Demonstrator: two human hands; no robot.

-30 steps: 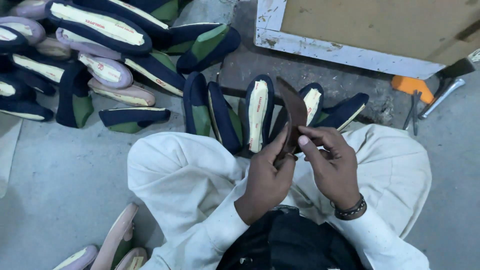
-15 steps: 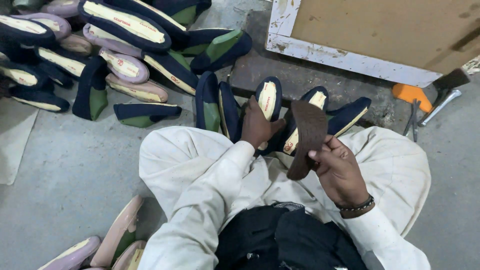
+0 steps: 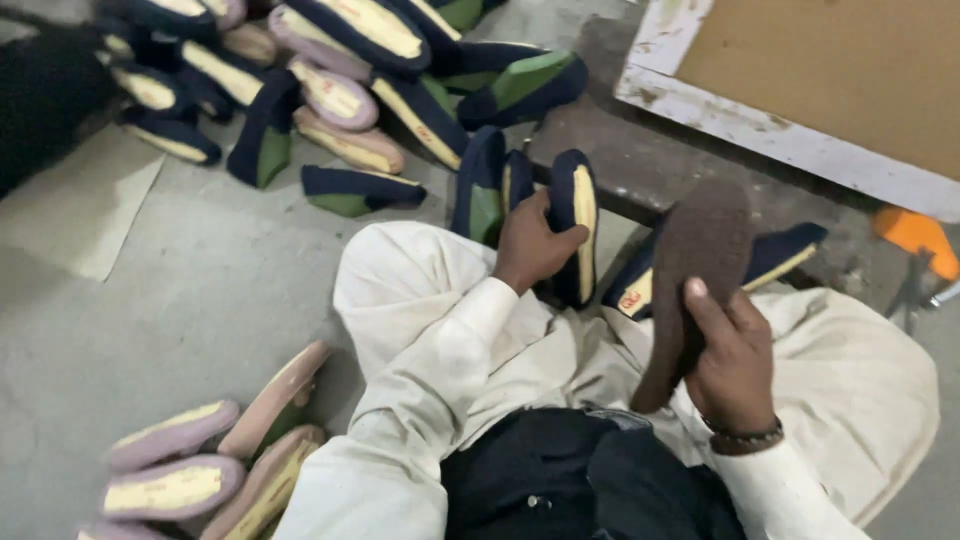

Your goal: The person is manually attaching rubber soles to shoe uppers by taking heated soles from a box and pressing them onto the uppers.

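My right hand grips a brown felt-like insole, held upright over my right knee. My left hand reaches forward and closes on a navy shoe with a cream inner sole, which stands on edge just past my knees. Beside it stand two more navy and green shoes. Another navy shoe lies behind the insole, partly hidden by it. I sit cross-legged in pale trousers on a grey floor.
A heap of several navy, green and mauve shoes covers the floor at the upper left. Pinkish soles lie at the lower left. A white-framed board leans at the upper right, with an orange-handled tool near it. Cardboard lies at the left.
My left hand let go of the insole, reached forward and took hold of the navy shoe. The right hand kept the insole and shifted it to the right.
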